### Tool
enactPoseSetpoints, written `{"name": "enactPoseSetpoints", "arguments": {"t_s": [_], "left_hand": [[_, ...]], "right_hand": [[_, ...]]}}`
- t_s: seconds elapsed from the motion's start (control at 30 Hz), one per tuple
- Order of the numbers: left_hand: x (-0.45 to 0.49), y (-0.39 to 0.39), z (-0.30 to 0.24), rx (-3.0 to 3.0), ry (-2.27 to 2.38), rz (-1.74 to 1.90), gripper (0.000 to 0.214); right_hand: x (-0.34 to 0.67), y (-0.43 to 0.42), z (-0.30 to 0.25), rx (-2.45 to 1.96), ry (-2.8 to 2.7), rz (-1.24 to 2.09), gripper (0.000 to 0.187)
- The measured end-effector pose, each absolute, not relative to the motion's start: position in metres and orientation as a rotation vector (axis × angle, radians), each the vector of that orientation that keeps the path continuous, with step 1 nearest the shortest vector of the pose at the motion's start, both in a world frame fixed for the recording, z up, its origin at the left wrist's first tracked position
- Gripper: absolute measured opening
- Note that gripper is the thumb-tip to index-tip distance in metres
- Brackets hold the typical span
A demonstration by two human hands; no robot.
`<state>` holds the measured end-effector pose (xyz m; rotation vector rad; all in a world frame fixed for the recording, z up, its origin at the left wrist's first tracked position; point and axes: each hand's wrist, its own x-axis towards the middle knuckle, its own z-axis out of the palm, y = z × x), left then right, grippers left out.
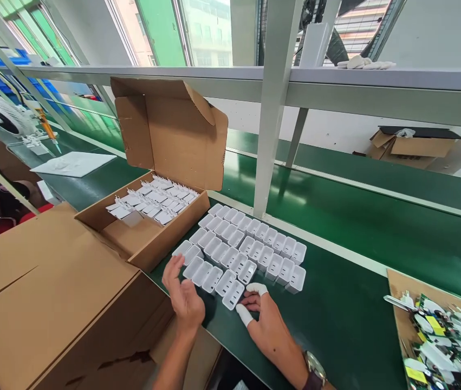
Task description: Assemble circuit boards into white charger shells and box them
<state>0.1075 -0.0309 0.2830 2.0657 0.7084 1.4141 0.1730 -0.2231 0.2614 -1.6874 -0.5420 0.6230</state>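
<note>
Rows of small white plastic housings (226, 253), open side up with slots in their floors, stand closely packed on the green table. My left hand (183, 295) is open at the left front of the rows, fingers raised and slightly curved, with nothing in it. My right hand (266, 325) wears white finger cots on thumb and index finger. Those two fingers are apart, by the right end of the nearest housing (233, 295); whether they touch it is unclear. The other fingers curl inward. A watch (315, 365) is on the right wrist.
Left of the rows, an open cardboard box (161, 246) holds small white pieces with wires. Closed cardboard (51, 281) fills the left front. At right, a cardboard tray (396, 319) carries circuit boards (437, 330). A metal post (271, 119) and shelf stand behind.
</note>
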Motion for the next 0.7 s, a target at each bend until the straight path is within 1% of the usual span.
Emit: {"name": "enactPoseSetpoints", "arguments": {"t_s": [0.07, 0.2, 0.27, 0.37, 0.47, 0.53, 0.6, 0.7], "left_hand": [[0.113, -0.047, 0.278, 2.101, 0.626, 1.439, 0.058], [0.129, -0.056, 0.273, 2.162, 0.597, 1.444, 0.056], [0.132, -0.054, 0.275, 2.21, 0.605, 1.422, 0.053], [0.126, -0.053, 0.281, 2.285, 0.539, 1.416, 0.054], [0.115, -0.057, 0.291, 2.466, 0.368, 1.349, 0.071], [0.111, -0.062, 0.3, 2.634, 0.294, 1.252, 0.079], [0.113, -0.07, 0.31, 2.727, 0.238, 1.165, 0.074], [0.127, -0.087, 0.324, 2.715, 0.046, 1.085, 0.054]], "right_hand": [[0.175, -0.223, 0.265, -1.697, -0.531, 0.611, 0.034], [0.178, -0.226, 0.266, -1.658, -0.577, 0.553, 0.055], [0.179, -0.233, 0.269, -1.642, -0.629, 0.545, 0.061], [0.183, -0.255, 0.277, -1.74, -0.68, 0.421, 0.056], [0.197, -0.288, 0.283, -1.914, -0.643, 0.099, 0.046], [0.211, -0.308, 0.281, -2.003, -0.551, -0.057, 0.047], [0.225, -0.321, 0.276, -2.06, -0.48, -0.038, 0.056], [0.24, -0.322, 0.266, -2.08, -0.468, 0.123, 0.068]]}}
